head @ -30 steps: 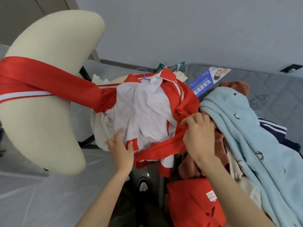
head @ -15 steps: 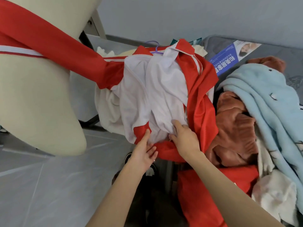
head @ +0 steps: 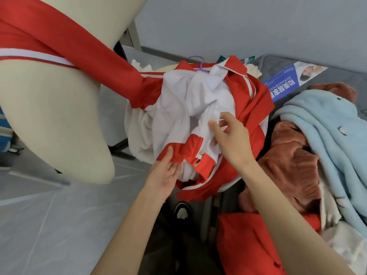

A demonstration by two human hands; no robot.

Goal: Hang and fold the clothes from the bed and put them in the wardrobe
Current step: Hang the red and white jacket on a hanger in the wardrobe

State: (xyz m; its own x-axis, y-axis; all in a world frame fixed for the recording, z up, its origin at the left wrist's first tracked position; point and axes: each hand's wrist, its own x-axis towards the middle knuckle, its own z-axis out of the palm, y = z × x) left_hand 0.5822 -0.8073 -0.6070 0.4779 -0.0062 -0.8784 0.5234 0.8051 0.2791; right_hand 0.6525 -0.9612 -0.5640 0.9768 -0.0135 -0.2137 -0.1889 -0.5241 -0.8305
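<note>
Red-and-white jacket (head: 198,108) on a purple hanger (head: 200,64) lies lining-up on the clothes heap at the edge of the bed (head: 337,76), with one sleeve stretched across a cream cushion (head: 49,116). Judged light, limp and slippery, so best taken at the firmer hem or collar. Left hand (head: 164,175) pinches the red hem, thumb on top; right hand (head: 234,143) is at the white lining, fingers (head: 225,116) loosely spread and gripping nothing. Half a second ago both hands sat together at the hem; the right has since risen to mid-lining.
</note>
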